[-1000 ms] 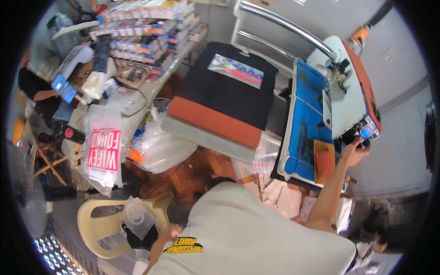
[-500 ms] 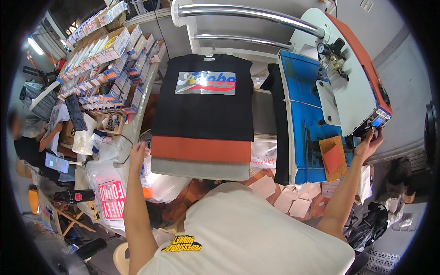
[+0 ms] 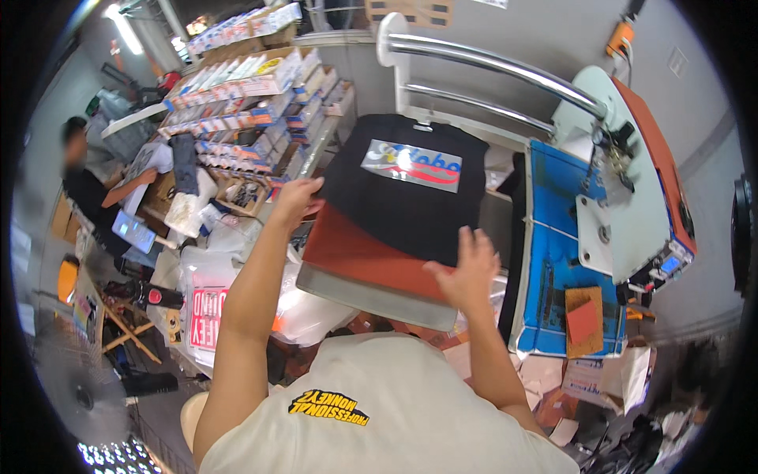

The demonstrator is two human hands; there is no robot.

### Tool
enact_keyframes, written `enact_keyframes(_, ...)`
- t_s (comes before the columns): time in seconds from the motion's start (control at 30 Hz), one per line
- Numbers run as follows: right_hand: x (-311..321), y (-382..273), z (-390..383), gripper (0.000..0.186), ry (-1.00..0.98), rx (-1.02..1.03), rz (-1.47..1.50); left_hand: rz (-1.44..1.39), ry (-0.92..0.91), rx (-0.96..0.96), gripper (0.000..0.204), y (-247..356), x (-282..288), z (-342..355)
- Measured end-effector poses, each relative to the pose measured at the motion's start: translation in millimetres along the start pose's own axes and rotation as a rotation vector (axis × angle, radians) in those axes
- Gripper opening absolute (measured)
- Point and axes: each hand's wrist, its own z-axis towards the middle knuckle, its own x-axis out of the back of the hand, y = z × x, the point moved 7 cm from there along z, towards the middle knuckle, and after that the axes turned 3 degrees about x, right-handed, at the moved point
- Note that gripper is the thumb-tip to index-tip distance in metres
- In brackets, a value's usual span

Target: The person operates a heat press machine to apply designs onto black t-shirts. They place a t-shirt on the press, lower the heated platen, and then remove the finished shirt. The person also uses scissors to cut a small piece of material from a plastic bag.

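A black T-shirt (image 3: 379,197) lies flat on the heat press's lower platen, with a shiny transfer sheet (image 3: 412,167) on its chest. The sheet has a coloured lettered design. Below the hem shows a red-brown pad (image 3: 363,253) on the grey platen (image 3: 379,299). My left hand (image 3: 296,201) is beside the shirt's left edge, thumb and fingers apart, nothing in it. Over the lower right corner of the shirt, my right hand (image 3: 468,272) has its fingers spread, holding nothing. Whether either hand touches the cloth is hard to tell.
To the right stands a blue second platen (image 3: 549,229) bearing a brown pad (image 3: 584,322). The press head (image 3: 620,197) hangs above it under chrome bars (image 3: 505,69). Stacked cartons (image 3: 245,95) fill a table at left, where another person (image 3: 91,189) sits.
My right hand has left the press head's control panel and come over to the shirt's lower right. My left hand has moved up to the shirt's left edge. The view has shifted.
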Motion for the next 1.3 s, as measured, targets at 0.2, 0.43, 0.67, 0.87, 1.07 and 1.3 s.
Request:
enact_keyframes(0.2, -46, 65, 8, 0.032, -0.13, -0.283, 0.33, 0.048, -0.026, -0.207, 0.042, 92, -2, -95)
enact_keyframes(0.43, 94, 46, 150, 0.029, 0.164, 0.006, 1.148, -0.634, -0.402, -0.328, 0.051, -3, 63, -328)
enact_keyframes(0.67, 106, -345, 31, 0.023, -0.705, 0.631, 1.303, -0.995, 0.94, -0.571, 0.037, -229, 191, -667)
enact_keyframes(0.87, 145, -569, -256, 0.019, -1.438, 1.065, 1.56, -0.729, 1.636, -1.169, 0.029, -250, 129, -1035)
enact_keyframes(1.07, 184, -606, -560, 0.022, -1.853, 1.09, 1.537, -0.586, 2.019, -0.833, 0.009, -369, 12, -1216)
enact_keyframes(1.3, 156, -524, -698, 0.038, -1.314, 2.114, 1.07, -0.149, 2.167, 1.629, 0.033, -553, -139, -1200)
